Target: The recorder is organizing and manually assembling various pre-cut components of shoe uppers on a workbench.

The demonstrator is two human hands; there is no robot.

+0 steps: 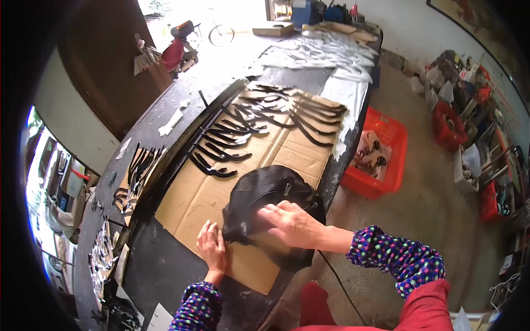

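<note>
A black mesh bag-like piece point(248, 193) with a small metallic pull point(287, 189) lies bunched on a brown cardboard sheet point(187, 207). My left hand point(212, 248) lies against its left lower edge, fingers stretched out on the cardboard. Over the black mesh is my right hand point(298, 225), its fingertips pointing left and smeared by motion. Whether they grip the fabric cannot be made out. Farther up the cardboard, several curved black strips point(221, 146) are spread in rows, some with shiny bits.
The cardboard lies on a long dark table point(157, 259). More strips point(141, 171) are heaped at the left, and white pieces point(320, 52) cover the far end. On the floor at right stands a red crate point(395, 160). A dark cord point(342, 287) hangs near my legs.
</note>
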